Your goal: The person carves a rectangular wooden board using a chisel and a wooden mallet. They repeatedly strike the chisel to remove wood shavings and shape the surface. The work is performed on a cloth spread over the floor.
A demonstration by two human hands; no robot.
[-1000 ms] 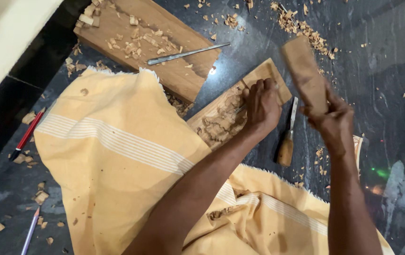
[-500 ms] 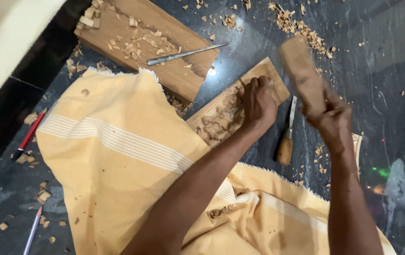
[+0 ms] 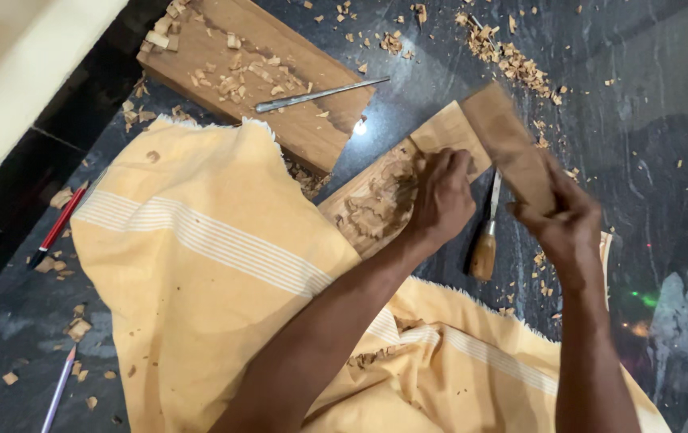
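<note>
My left hand [image 3: 442, 200] is clenched on a small chisel, its tip against a partly carved wooden panel [image 3: 376, 204] that lies on the dark floor. Only a little of the chisel shows above the fist. My right hand [image 3: 567, 224] grips a flat wooden block [image 3: 511, 144], held tilted just right of the left hand and above the panel's far end. A yellow striped cloth [image 3: 199, 240] lies under my forearms and over the panel's near end.
A wooden-handled chisel [image 3: 486, 240] lies on the floor between my hands. A thick plank [image 3: 296, 132] at the top carries a metal rod [image 3: 320, 94] and shavings. A red pencil [image 3: 59, 226] and a second pencil [image 3: 58, 390] lie left. Wood chips [image 3: 512, 64] are scattered around.
My right hand and the wooden block have come down a little toward the left hand. The left hand stays clenched on the panel.
</note>
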